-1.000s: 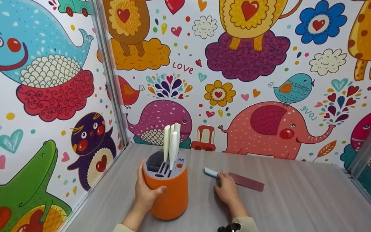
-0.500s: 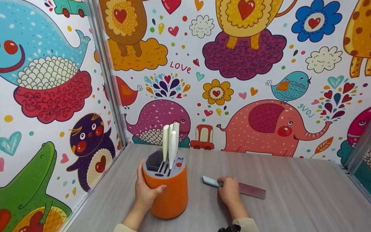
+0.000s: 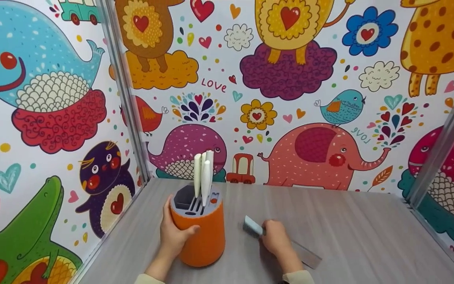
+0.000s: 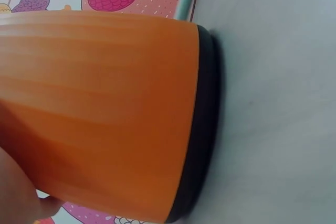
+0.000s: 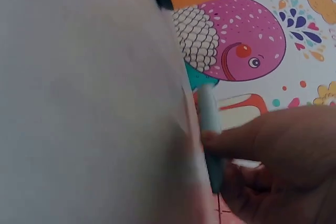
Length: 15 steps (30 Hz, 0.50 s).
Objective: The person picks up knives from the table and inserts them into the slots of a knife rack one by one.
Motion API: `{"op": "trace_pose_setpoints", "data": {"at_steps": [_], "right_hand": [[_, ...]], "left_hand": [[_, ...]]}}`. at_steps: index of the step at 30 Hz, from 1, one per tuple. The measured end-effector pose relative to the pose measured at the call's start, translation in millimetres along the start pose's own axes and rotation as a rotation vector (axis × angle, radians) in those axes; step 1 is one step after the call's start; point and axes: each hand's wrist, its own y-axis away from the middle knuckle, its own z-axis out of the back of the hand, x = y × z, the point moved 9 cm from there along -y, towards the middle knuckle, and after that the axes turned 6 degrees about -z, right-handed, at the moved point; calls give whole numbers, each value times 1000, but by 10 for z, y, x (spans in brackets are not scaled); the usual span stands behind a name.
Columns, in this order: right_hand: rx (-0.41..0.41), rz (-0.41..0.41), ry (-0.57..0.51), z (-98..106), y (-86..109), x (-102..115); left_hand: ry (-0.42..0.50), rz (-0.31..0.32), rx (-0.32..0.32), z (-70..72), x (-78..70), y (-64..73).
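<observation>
An orange knife block (image 3: 207, 240) with a grey slotted top stands upright on the table. Several white-handled knives (image 3: 203, 177) stick up from its slots. My left hand (image 3: 173, 236) grips the block's left side, thumb across the front. To the right of it, my right hand (image 3: 276, 238) holds a cleaver (image 3: 307, 255) near where handle and blade meet. The cleaver's pale blue handle (image 5: 209, 111) points up and left, its square-ended blade down and right, partly hidden under the hand. In the left wrist view the block (image 4: 105, 108) covers most of the frame.
The grey wood-grain table (image 3: 353, 228) spreads out to the right of the cleaver. Cartoon-printed panels (image 3: 306, 106) stand at the back and sides, joined by metal corner posts (image 3: 126, 90).
My right hand has turned the cleaver on the table, so its blade end swings toward me and its handle tilts up-left. My left hand keeps its grip on the block.
</observation>
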Motion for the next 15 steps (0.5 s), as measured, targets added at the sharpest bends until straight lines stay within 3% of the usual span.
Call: {"op": "trace_pose_setpoints", "data": {"at_steps": [7,15], "right_hand": [[58,-33,-185,348,-65,136],[20,-110,-391,705,-48,184]], "left_hand": [[-56,26,0,38,1,16],[-41,16,14,7,-45,-14]]}}
